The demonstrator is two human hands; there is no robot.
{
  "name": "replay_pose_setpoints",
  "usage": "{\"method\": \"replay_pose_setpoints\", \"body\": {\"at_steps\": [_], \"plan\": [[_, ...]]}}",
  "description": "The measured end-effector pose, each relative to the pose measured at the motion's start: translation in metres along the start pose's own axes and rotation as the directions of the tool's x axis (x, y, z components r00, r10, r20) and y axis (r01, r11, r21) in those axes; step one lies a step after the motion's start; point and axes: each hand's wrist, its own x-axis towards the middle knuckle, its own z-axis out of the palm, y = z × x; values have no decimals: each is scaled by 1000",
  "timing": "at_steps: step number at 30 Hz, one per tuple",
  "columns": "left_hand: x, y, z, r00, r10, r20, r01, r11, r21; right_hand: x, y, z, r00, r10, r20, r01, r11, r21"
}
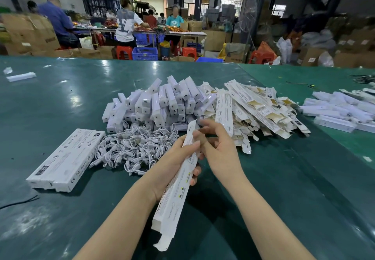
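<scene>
My left hand (174,166) is wrapped round a long white carton (176,203), thumb across its printed face and fingers curled behind it, so the grip is firm. My right hand (219,148) sits just beside it on the right, with its thumb against the carton's upper part, close to my left thumb. Its fingers are loosely bent and blurred near the top end. I cannot tell whether this hand pinches the carton or only touches it. The two hands are together, meeting at the upper third of the carton.

The carton is held above the green table (60,97) and runs on a slant. Its top end rises past my left fingers towards the piles, and its lower end comes back between my forearms. At that lower end an open flap (163,243) hangs down.

Straight beyond my hands lies a tangle of white cables (132,148), and behind it a heap of white lamp units (158,103). To the right of that heap, just past my right hand, is a spread of flat unfolded cartons (253,109). To my left, well apart from my hands, a row of closed boxes (67,158) lies side by side on the table. Far right there is another pile of white boxes (341,109).
</scene>
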Motion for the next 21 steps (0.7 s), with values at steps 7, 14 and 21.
{"method": "replay_pose_setpoints", "body": {"at_steps": [7, 14, 21], "plan": [[0, 0, 2, 999, -28, 24, 28, 1000, -12, 0, -1, -3, 1000, 8, -22, -10, 997, -82], [-9, 10, 8, 942, -63, 329, 220, 857, -465, 5, -7, -11, 945, 159, 285, -235, 937, 258], [-6, 1, 17, 969, -200, 143, 225, 957, -183, 2, -11, -11, 971, 175, 164, -219, 928, 303]]}}
